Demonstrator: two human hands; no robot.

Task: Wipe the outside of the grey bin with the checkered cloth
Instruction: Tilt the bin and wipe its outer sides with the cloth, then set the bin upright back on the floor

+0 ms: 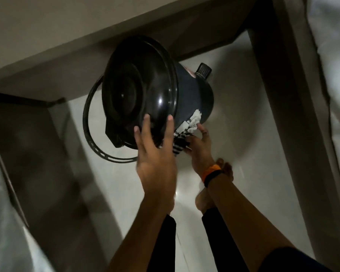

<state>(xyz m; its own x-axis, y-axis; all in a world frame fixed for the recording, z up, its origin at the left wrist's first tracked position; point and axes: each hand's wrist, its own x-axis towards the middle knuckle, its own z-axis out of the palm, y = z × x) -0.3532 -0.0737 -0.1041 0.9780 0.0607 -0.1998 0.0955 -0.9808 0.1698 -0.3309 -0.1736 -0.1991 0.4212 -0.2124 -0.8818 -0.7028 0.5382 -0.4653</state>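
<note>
Wall (pixel 47 36) close behind bin (pixel 186 95)

Glossy pale floor (pixel 234 154); grey bin (pixel 186 91) tipped on it, bare feet (pixel 204 201)

glossy white floor (pixel 234 118) (brown wall (pixel 47 36) behind)

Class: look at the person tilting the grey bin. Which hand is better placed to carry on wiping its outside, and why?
The right hand: it holds the checkered cloth against the grey bin wall. The left hand is spread flat on the lid, steadying it.
</note>
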